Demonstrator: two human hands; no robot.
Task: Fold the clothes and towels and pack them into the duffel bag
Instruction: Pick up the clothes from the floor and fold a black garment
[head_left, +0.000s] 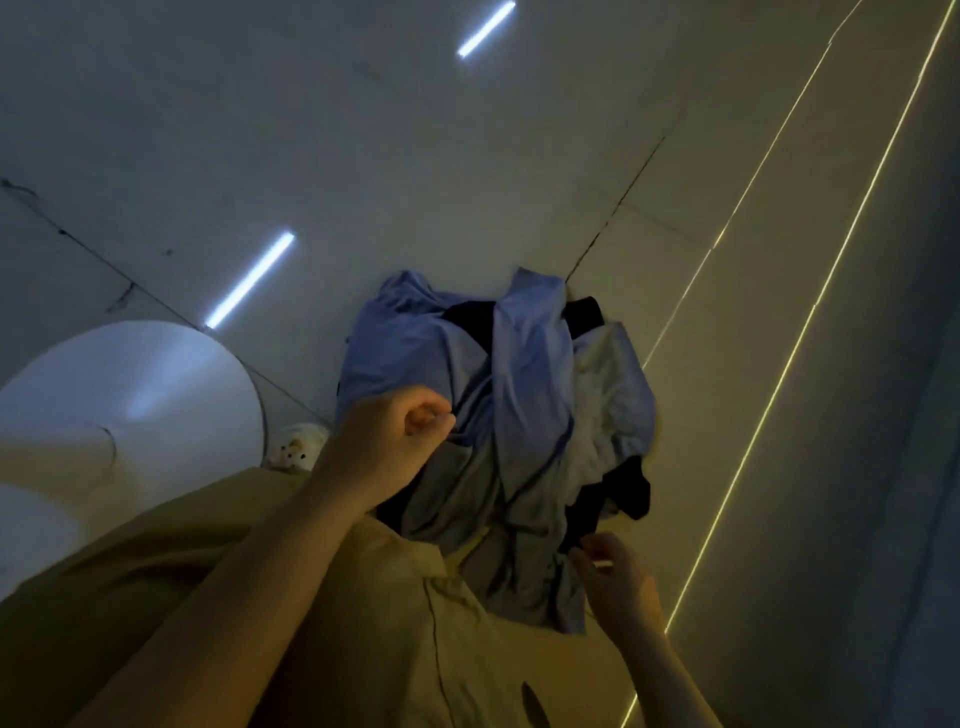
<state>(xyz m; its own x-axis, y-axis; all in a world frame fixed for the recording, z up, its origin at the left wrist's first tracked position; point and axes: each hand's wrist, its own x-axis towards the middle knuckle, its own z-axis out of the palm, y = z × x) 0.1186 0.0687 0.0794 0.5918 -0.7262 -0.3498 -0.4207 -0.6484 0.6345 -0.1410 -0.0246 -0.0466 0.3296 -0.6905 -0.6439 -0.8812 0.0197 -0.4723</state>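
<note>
A rumpled pile of clothes (524, 395) lies on the pale floor at centre: a blue garment on top, grey fabric (467, 499) beneath it, and black pieces (628, 488) showing at the edges. My left hand (400, 431) is curled in a fist on the blue garment's left side and grips a fold of it. My right hand (618, 577) is at the pile's lower right edge, its fingers pinching the grey and black fabric there. No duffel bag is in view.
Tan fabric (322, 623) with a seam fills the foreground under my arms. A white round table (130, 395) stands at the left. A small white plush toy (296, 447) sits on the floor between the table and the pile. The glossy floor reflects strip lights.
</note>
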